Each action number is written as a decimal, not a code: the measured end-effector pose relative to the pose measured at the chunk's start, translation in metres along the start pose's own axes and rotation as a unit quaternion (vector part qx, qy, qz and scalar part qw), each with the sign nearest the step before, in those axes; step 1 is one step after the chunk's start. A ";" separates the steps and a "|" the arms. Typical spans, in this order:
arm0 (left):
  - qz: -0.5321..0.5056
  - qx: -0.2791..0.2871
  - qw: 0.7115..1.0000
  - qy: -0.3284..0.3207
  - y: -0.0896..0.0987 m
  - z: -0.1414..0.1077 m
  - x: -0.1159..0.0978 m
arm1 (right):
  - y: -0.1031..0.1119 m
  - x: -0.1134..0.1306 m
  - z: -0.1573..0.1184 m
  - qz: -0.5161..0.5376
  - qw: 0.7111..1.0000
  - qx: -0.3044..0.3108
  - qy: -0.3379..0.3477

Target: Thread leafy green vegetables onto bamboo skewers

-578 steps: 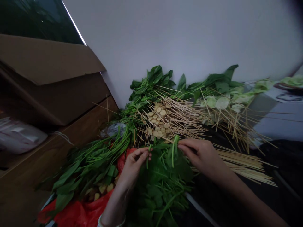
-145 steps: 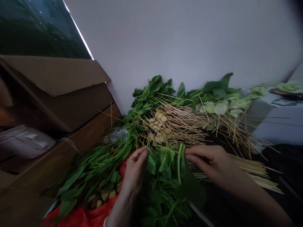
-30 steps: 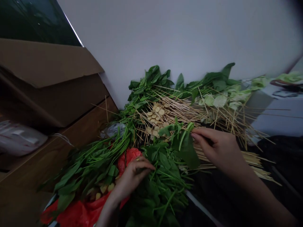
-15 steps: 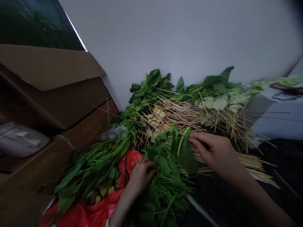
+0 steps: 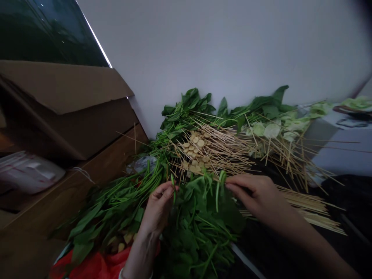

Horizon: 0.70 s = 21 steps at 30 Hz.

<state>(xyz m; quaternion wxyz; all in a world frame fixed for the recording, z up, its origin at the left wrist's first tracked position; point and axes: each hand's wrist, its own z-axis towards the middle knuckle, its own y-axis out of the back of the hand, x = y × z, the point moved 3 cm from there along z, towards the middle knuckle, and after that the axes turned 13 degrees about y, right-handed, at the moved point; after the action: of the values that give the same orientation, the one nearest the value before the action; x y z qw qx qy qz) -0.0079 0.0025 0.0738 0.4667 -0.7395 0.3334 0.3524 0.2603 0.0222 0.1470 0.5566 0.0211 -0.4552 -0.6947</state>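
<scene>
My right hand [image 5: 260, 195] pinches a thin bamboo skewer [image 5: 215, 179], mostly hidden by folded green stems and leaves threaded on it [image 5: 220, 190]. To its left, my left hand [image 5: 158, 207] has thumb and fingertips closed on a short green stem [image 5: 173, 185] that stands upright, apart from the skewer. Below and between both hands lies a heap of loose leafy greens [image 5: 197, 236]. Another bunch of long-stemmed greens [image 5: 116, 205] rests left of my left hand, over a red plastic bag [image 5: 99, 263] with pale chunks [image 5: 121, 246] showing.
Behind my hands lie skewers with round pale slices [image 5: 199, 143], skewered greens [image 5: 192, 100] and pale cabbage-like leaves [image 5: 271, 128] along the wall. Bare skewers [image 5: 308, 205] are stacked at right. A cardboard box [image 5: 69, 89] and a white plastic bag [image 5: 29, 172] stand left.
My left hand has risen from the loose greens and now pinches a stem. My right hand has lowered slightly leftward with the skewered greens. The view has shifted a little.
</scene>
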 end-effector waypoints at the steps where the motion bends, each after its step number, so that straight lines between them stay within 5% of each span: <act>1: -0.014 -0.003 1.000 0.009 0.000 0.001 0.003 | -0.003 0.003 0.001 0.020 1.000 0.019 0.002; 6: -0.043 0.000 0.998 0.037 -0.007 -0.002 0.009 | -0.016 0.013 0.002 0.062 0.995 0.084 -0.001; 21: -0.026 0.015 0.999 0.038 -0.016 -0.011 0.009 | -0.030 0.013 0.000 0.072 0.994 0.086 -0.006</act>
<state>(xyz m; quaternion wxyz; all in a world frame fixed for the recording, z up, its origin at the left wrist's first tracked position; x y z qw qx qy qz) 0.0123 -0.0040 0.0772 0.4735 -0.7541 0.3364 0.3065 0.2329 0.0112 0.1334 0.5983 0.0316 -0.5168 -0.6115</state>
